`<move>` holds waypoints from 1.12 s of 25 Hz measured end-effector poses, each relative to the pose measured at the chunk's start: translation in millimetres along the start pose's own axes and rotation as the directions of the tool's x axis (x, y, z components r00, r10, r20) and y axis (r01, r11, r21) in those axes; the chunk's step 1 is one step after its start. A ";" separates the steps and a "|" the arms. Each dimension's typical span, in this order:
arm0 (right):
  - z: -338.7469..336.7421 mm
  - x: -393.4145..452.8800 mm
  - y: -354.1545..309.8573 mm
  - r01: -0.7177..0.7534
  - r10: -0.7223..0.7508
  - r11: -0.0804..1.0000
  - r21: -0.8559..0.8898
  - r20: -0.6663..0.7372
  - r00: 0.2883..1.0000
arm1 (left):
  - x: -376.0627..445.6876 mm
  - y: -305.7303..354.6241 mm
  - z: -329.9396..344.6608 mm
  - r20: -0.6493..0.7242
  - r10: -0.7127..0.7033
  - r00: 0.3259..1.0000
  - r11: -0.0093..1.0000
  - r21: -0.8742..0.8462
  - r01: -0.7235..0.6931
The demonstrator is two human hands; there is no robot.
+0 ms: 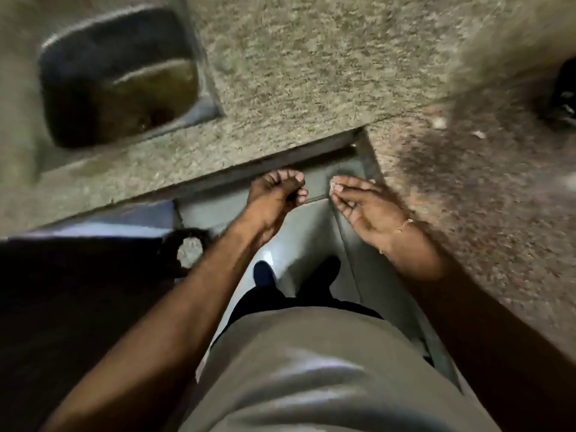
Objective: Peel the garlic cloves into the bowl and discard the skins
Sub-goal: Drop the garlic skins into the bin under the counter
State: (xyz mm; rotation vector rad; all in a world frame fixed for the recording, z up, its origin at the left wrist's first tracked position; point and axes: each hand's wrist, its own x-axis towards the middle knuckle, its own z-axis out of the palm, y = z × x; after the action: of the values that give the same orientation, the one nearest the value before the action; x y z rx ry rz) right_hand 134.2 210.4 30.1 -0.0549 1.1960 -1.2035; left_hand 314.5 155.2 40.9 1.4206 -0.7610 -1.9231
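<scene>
The left hand (274, 198) hangs with its fingers curled inward, and nothing can be made out inside them through the blur. The right hand (364, 207) lies flatter, palm up, its fingertips (338, 190) nipping what seems to be a pale scrap of garlic skin (333, 183). Both hover over the grey floor (299, 232) in the inner corner of a speckled stone counter (311, 73). A sink (118, 76) is sunk into the counter to the far left. No bowl or cloves show.
</scene>
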 end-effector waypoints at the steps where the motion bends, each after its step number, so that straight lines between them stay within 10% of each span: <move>1: 16.8 4.5 14.2 -0.032 0.035 0.998 -0.061 0.047 0.998 | -10.8 -5.3 -26.1 -0.069 0.008 0.998 1.000 -0.029 -0.010; 15: 246.8 -24.3 297.4 -0.188 0.392 0.814 -0.550 0.281 0.876 | -165.8 -93.8 -352.6 -0.610 -0.099 0.786 0.940 -0.316 -0.126; 28: 241.0 192.7 544.7 -0.069 0.443 0.568 -0.820 0.234 0.865 | 25.5 -292.4 -486.3 -0.757 -0.326 0.567 0.690 -0.600 -0.405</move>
State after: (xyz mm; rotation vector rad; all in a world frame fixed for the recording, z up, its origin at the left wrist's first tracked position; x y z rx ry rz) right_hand 653.7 177.8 -317.6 -0.7568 1.2068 -0.2642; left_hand 735.3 281.5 -319.1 1.4679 0.4356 -1.0001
